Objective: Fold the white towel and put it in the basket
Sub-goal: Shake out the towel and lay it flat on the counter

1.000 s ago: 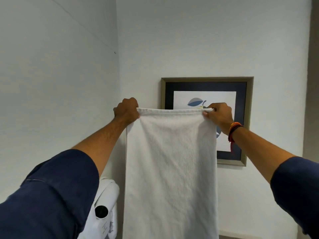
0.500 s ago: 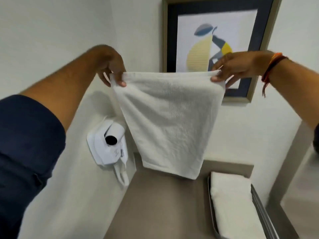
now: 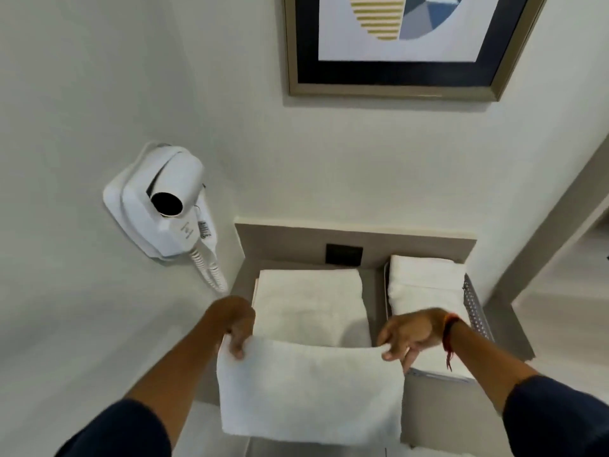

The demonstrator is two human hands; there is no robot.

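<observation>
My left hand (image 3: 234, 328) and right hand (image 3: 407, 334) pinch the white towel (image 3: 309, 390) corners; I should keep its edges level, with the basket (image 3: 476, 308) at two o'clock.

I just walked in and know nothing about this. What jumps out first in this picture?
Front and centre, two bare hands hold up a white towel by its top corners, the left hand and the right hand each pinching one. Just beyond it more white towels lie folded on a shelf, one in a metal basket at the right. A white hair dryer hangs on the left wall, and a framed picture on the wall ahead.
</observation>
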